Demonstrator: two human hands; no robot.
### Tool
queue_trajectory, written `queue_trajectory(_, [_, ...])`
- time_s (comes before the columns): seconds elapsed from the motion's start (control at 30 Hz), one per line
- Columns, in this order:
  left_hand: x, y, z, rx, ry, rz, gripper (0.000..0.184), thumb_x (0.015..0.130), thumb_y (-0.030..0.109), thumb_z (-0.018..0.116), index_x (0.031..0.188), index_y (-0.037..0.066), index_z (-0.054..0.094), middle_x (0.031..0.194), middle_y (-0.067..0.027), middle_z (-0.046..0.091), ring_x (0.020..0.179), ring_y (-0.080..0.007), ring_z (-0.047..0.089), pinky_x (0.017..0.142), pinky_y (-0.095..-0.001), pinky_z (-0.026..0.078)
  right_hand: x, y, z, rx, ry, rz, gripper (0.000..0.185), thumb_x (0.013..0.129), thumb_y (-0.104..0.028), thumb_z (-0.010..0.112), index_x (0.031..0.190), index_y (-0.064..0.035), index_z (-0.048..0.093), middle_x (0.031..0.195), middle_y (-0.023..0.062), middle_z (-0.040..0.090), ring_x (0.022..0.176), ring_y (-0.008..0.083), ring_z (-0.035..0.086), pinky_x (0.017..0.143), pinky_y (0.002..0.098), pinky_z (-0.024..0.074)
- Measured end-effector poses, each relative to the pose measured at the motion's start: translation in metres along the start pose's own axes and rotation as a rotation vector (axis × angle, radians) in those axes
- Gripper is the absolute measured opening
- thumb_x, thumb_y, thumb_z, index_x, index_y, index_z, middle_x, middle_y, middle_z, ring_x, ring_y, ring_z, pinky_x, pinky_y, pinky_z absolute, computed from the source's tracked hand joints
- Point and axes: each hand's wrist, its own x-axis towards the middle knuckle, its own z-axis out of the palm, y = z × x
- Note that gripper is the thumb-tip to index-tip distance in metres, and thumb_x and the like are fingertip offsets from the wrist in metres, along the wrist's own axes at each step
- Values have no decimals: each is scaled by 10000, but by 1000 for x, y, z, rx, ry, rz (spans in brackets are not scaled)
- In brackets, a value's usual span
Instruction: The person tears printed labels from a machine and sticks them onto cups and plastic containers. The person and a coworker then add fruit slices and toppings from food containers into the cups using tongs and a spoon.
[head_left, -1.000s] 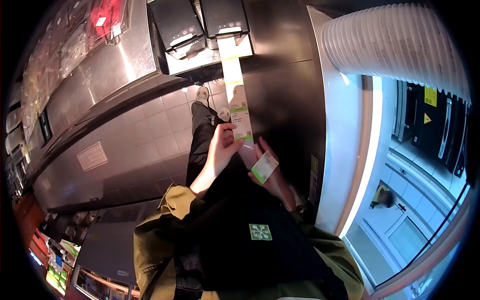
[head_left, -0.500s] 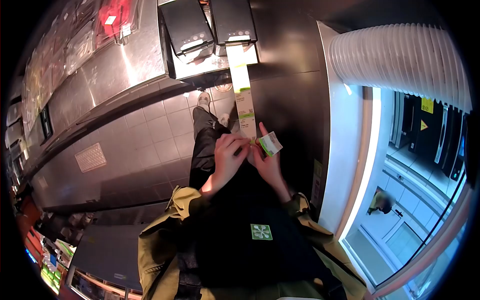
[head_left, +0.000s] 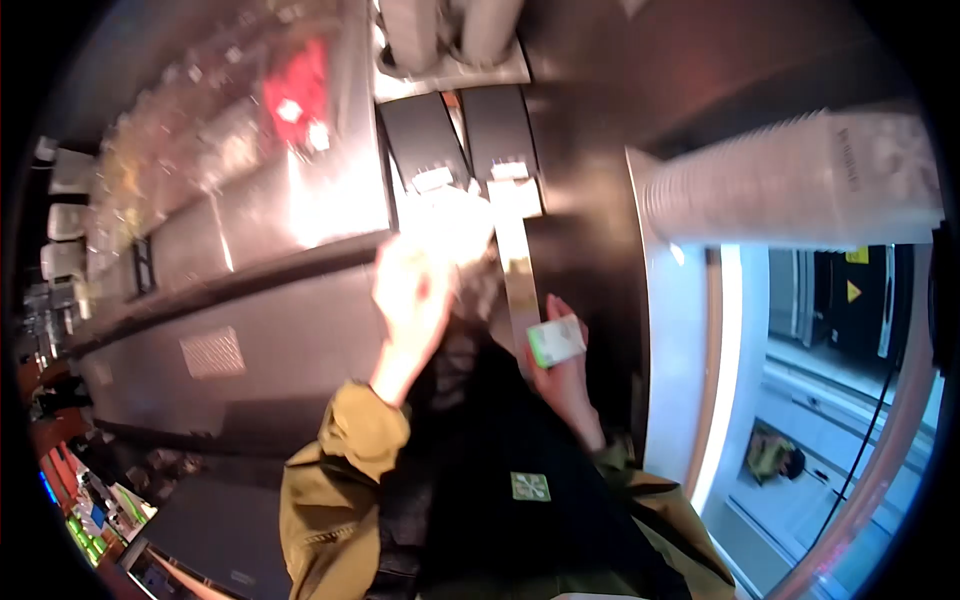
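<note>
My right hand (head_left: 568, 378) is right of the label strip, with a green-edged white label (head_left: 558, 342) at its fingers. The long label strip (head_left: 514, 262) hangs from the right black printer (head_left: 503, 130) down toward that hand; its lower end is hard to make out. My left hand (head_left: 410, 295) is raised to the left of the strip, smeared by motion. Just beyond it is a bright white blurred shape (head_left: 450, 225), overexposed, below the left black printer (head_left: 424, 140). Whether my left hand touches it or holds anything is unclear.
A steel counter (head_left: 250, 215) with plastic-wrapped and red items runs along the upper left. Stacked clear cups or lids (head_left: 745, 190) stick out at the upper right, above a window opening. Through it a person (head_left: 772, 455) shows at the lower right.
The view has shifted, so the printers appear lower. My left hand has come away from the strip, up and to the left. My right hand still has the label and is lower and further right.
</note>
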Motion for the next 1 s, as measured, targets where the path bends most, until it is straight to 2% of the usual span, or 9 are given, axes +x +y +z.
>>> queue_trajectory(0.1, [17,40,-12,-13,-260,278,168,669,4,689,826,12,629,951,-156,633,890,-321,626,754,-375,523,45,-21,-2,777,21,173,743,782,-32,602,1407,-30,199,1118,97,513,1046,187,487,931,328,363])
queue_trajectory(0.27, [92,35,-36,26,-340,527,218,641,-10,697,851,-7,639,952,-135,591,884,-314,622,727,-358,529,137,-76,-21,1173,131,108,650,779,98,509,1359,-6,236,932,60,553,862,111,539,798,223,428])
queue_trajectory(0.4, [176,12,-57,-42,-327,775,256,624,97,740,837,21,620,993,-141,591,903,-317,619,729,-393,531,195,-106,-25,983,196,33,702,775,79,534,1386,-16,202,935,48,529,853,103,505,821,236,405])
queue_trajectory(0.5, [329,11,-65,-80,42,908,505,653,92,710,1106,28,496,1104,-171,552,1034,-377,526,873,-462,429,280,-164,-46,625,708,-279,847,745,39,580,1426,-29,83,1138,111,482,1048,198,478,964,334,348])
queue_trajectory(0.6, [450,70,-50,59,290,655,795,653,257,772,1281,12,351,1250,-196,414,1153,-341,431,976,-394,358,359,-173,-47,239,810,-518,1032,679,-21,682,1430,-46,-26,1413,197,267,1189,313,422,995,399,333])
queue_trajectory(0.63, [479,77,-39,177,279,624,881,664,363,758,1320,26,275,1260,-200,395,1179,-357,402,965,-422,369,379,-191,-50,549,764,-479,1067,671,-43,705,1426,-45,-48,1426,204,233,1197,325,412,998,402,331])
queue_trajectory(0.73, [516,86,-23,321,-8,277,928,673,462,705,1337,50,206,1141,-248,490,956,-409,569,770,-469,486,442,-184,-35,374,708,-485,1132,654,-103,754,1417,-38,-80,1444,222,171,1228,361,368,1004,415,317])
queue_trajectory(0.77, [519,86,-23,320,34,318,896,667,450,700,1315,45,232,1067,-258,538,843,-423,606,712,-469,501,460,-174,-24,270,697,-488,1140,654,-113,759,1413,-28,-88,1445,226,159,1240,372,349,1009,422,306])
queue_trajectory(1.0, [551,126,-64,232,86,345,889,623,463,719,1250,-19,313,1014,-287,581,897,-437,591,764,-454,490,481,-177,6,151,734,-397,1138,677,-115,756,1388,24,-122,1373,303,211,1182,411,358,1021,430,270])
